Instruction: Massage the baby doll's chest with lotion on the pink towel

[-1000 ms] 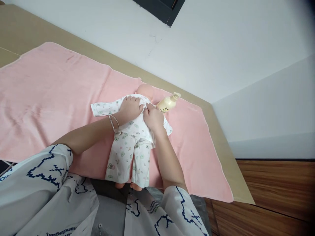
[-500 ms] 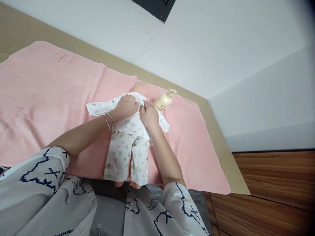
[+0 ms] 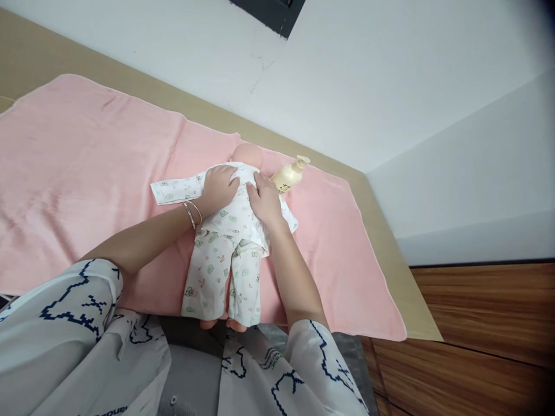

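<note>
A baby doll point(image 3: 244, 155) lies on its back on a pink towel point(image 3: 87, 156), dressed in a white printed shirt point(image 3: 234, 218) and matching trousers point(image 3: 208, 277). My left hand point(image 3: 219, 186) rests on the doll's chest near its shoulder, fingers lying over the shirt. My right hand point(image 3: 262, 199) lies flat on the other side of the chest, fingers stretched toward the collar. Neither hand grips anything. Two thin bangles point(image 3: 192, 214) circle my left wrist. The doll's bare feet stick out at the towel's near edge.
A cream pump bottle point(image 3: 288, 175) lies on the towel just right of the doll's head. The towel covers a tan tabletop point(image 3: 390, 242) set against a white wall. Wooden floor point(image 3: 477, 346) shows at the right. My patterned sleeves fill the bottom.
Both hands were pinching the shirt together at the collar; now they have spread slightly apart and lie flat on the chest. The view shifted a little.
</note>
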The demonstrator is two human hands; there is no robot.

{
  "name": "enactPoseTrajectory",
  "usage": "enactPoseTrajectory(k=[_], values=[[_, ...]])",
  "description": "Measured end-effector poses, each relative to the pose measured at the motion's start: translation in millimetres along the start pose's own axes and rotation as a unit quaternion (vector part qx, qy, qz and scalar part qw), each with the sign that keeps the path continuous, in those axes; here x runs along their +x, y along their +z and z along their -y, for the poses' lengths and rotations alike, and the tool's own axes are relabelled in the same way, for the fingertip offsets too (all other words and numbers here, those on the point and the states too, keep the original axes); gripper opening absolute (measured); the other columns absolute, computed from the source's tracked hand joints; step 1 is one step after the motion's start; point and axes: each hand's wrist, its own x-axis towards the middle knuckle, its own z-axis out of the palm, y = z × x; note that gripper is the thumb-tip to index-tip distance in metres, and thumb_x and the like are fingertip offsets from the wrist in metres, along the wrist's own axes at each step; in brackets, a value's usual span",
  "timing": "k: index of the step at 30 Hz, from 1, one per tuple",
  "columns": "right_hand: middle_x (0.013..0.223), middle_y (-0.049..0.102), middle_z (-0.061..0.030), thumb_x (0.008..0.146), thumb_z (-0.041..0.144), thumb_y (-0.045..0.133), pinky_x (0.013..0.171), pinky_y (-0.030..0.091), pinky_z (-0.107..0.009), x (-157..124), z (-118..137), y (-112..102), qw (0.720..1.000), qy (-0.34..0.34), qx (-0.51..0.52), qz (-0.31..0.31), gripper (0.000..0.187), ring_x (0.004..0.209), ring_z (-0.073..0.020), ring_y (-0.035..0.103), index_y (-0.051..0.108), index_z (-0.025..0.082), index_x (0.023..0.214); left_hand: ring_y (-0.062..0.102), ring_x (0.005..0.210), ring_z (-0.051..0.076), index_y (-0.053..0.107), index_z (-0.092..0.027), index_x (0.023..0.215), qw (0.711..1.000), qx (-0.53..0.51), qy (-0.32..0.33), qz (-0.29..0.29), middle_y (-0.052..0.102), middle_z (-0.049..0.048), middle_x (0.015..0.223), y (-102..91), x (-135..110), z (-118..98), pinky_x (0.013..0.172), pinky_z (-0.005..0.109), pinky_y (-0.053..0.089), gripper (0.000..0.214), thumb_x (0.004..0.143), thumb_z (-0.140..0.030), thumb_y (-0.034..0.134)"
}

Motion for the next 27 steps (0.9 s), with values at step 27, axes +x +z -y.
enactPoseTrajectory(k=[27], values=[[0.161, 0.041, -0.0128, 0.095, 0.020, 0.038, 0.127, 0.020, -0.059, -17, 35, 9, 0.999, -0.049, -0.011, -0.008, 0.049, 0.155, -0.0305, 0.028, 0.057, 0.015, 0.140, 0.063, 0.117, 0.027, 0.068, -0.018, 0.113, 0.997, -0.062, 0.021, -0.040, 0.072, 0.0101, 0.120, 2.7, 0, 10, 0.108, 0.044, 0.045, 0.035, 0.090, -0.021, 0.043]])
